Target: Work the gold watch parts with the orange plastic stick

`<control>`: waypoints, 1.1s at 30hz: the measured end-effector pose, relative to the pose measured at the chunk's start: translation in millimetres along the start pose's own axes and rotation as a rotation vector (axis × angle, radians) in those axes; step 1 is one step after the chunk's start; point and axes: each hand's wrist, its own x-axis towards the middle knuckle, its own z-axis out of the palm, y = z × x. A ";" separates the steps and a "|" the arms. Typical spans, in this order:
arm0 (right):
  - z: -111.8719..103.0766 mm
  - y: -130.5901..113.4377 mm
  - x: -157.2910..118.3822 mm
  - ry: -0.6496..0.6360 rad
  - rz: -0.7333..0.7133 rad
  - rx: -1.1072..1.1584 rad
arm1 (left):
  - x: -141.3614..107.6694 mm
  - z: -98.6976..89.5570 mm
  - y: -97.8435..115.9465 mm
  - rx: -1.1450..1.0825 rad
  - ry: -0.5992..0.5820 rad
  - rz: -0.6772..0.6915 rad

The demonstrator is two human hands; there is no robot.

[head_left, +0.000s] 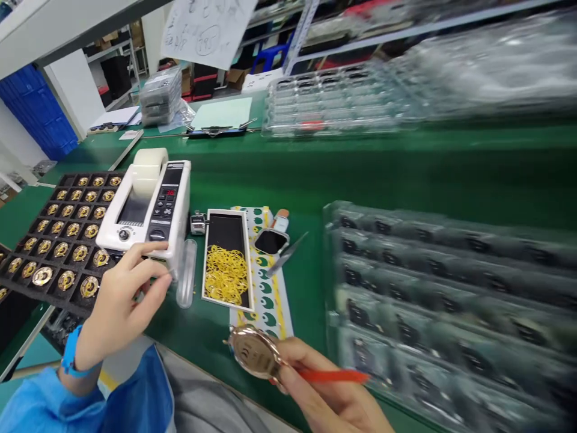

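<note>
My right hand [333, 391] grips a gold watch case [255, 353] and an orange tool [333, 376] over the surface's near edge. My left hand [119, 300] reaches the tape dispenser [146, 204], fingers half-curled, empty. I judge tape comes next: pinch the strip cleanly.

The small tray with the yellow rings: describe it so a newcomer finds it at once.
Start at the white tape dispenser on the green bench, where the left hand rests. Just right of it, past a clear tube, lies a narrow white-framed tray. Unlike the big black tray of gold discs, it holds a loose heap of yellow rings.
</note>
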 end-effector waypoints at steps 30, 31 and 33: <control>2.2 4.5 -1.4 -0.020 0.428 0.207 | -13.5 74.1 8.2 -0.450 -0.383 -0.293; 2.5 3.5 -0.7 -0.016 0.428 0.199 | -14.6 75.1 9.3 -0.423 -0.367 -0.277; 3.4 1.7 0.2 -0.007 0.416 0.192 | -17.4 77.3 12.1 -0.342 -0.317 -0.218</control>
